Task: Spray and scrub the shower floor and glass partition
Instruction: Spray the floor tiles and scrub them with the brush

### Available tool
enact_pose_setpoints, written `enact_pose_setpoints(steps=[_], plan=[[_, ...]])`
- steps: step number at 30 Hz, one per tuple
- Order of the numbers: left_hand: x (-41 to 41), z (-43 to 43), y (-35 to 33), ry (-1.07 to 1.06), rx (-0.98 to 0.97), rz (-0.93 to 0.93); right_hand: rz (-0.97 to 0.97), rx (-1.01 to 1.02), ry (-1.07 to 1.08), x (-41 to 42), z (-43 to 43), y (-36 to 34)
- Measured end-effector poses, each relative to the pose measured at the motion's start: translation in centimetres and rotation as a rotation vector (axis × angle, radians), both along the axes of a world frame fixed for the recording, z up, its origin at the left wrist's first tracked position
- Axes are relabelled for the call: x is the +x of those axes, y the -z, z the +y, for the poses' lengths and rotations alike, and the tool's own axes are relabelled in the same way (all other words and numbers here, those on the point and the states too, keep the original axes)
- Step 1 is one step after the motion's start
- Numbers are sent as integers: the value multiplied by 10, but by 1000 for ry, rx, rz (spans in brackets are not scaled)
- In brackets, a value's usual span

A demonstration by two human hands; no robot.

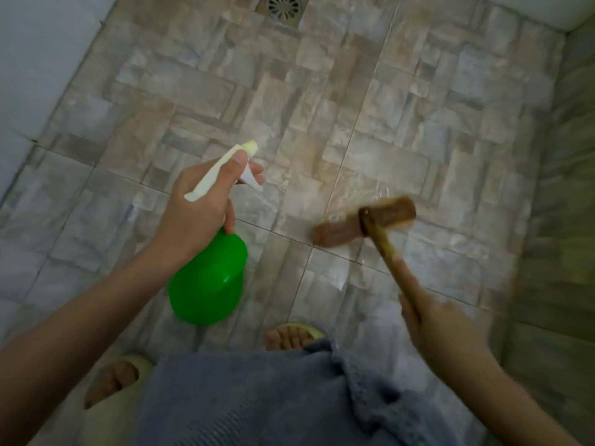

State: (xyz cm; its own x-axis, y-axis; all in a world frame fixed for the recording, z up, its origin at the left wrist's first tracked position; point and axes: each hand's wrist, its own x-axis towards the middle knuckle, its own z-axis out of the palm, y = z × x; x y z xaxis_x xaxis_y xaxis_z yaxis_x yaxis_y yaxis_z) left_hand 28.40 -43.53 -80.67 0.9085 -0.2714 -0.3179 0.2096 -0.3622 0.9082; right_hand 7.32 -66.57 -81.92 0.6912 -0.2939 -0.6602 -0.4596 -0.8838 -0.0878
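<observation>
Left hand (196,204) held the spray bottle (209,278) by the neck — light, likely slippery. Right hand (431,320) gripped the stiff-looking brush (363,222) handle.

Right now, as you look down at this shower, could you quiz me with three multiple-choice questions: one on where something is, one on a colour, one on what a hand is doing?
1. Where is the floor drain?
A. top edge of the view
B. bottom edge
C. right edge, halfway down

2. What colour is the body of the spray bottle?
A. blue
B. green
C. red

3. What is the right hand doing?
A. hanging open
B. gripping the handle of the brush
C. squeezing a sponge

Answers: A, the round grate sits at the very top; B, the body is bright green under a pale trigger head; B, the fingers curl round the wooden handle.
</observation>
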Motion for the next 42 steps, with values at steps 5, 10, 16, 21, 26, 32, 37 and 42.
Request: enact_pose_setpoints(steps=[5,10,16,21,26,32,37,42], plan=[[-11,8,2,-9,-48,4,-203,34,-46,52,16,28],[-11,16,1,-14,-57,-39,-146,45,-57,60,18,27],[-6,30,-2,-38,-46,-35,-246,58,-81,73,48,29],[4,38,4,-76,-64,-74,-372,47,-89,178,41,46],[15,50,8,-144,-53,-28,-160,45,-22,91,79,28],[31,56,12,-192,-70,-63,-436,58,-30,256,52,59],[50,64,15,-167,-77,-55,-343,58,39,195,60,42],[74,64,15,-167,-59,-47,-413,-13,30,254,48,55]])
